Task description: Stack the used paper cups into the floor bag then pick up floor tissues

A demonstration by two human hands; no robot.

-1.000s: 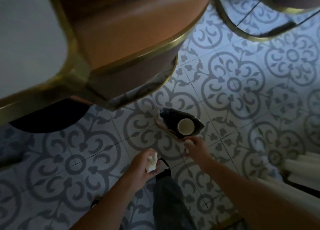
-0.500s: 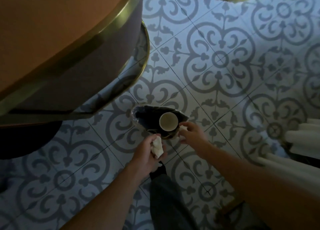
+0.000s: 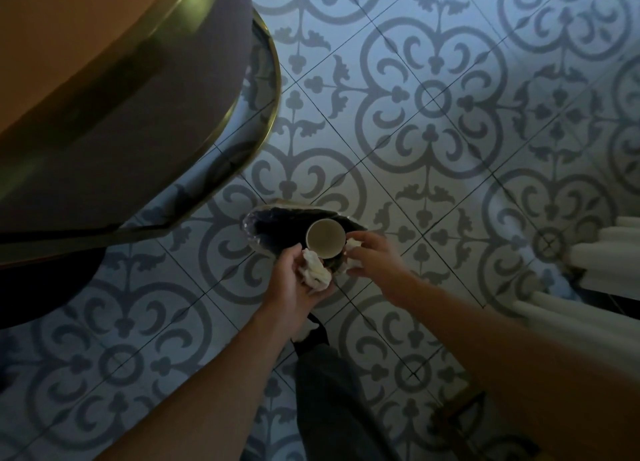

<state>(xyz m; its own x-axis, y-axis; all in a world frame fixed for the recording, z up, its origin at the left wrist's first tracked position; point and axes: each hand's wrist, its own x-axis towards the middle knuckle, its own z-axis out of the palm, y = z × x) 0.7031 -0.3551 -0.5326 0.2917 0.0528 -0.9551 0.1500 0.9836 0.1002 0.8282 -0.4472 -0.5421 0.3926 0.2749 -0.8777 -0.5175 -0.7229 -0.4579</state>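
**Two hands at the mouth of the floor bag, each with tissue**

Two hands meet over the open bag. The left hand (image 3: 298, 280) is curled around a crumpled white tissue (image 3: 316, 272), the wad bulging out past the fingers toward the bag's near edge. The right hand (image 3: 372, 256) reaches in from the other side, its thumb and fingertips pinched on a smaller scrap of tissue (image 3: 353, 244) right at the bag's rim; a bit more white shows below its fingers, though whether that is the same piece or part of the bag's edge is hard to tell.

Between the two hands, just beyond their fingertips, stands a paper cup (image 3: 325, 238), upright with its open mouth facing the camera, inside the dark bag (image 3: 273, 223). The left hand's tissue lies just beside the cup's lower left rim, and the right hand's scrap nearly touches the cup's right side. How many cups are nested there cannot be seen from above.

The bag sits on a tiled floor (image 3: 433, 131) with grey scroll patterns. Below the hands, a dark trouser leg (image 3: 329, 391) runs down to the frame's lower edge. To the upper left looms a round piece of furniture with a brass-coloured rim (image 3: 166, 20), and at the right edge are white ribbed bars (image 3: 609, 249), apparently a radiator.
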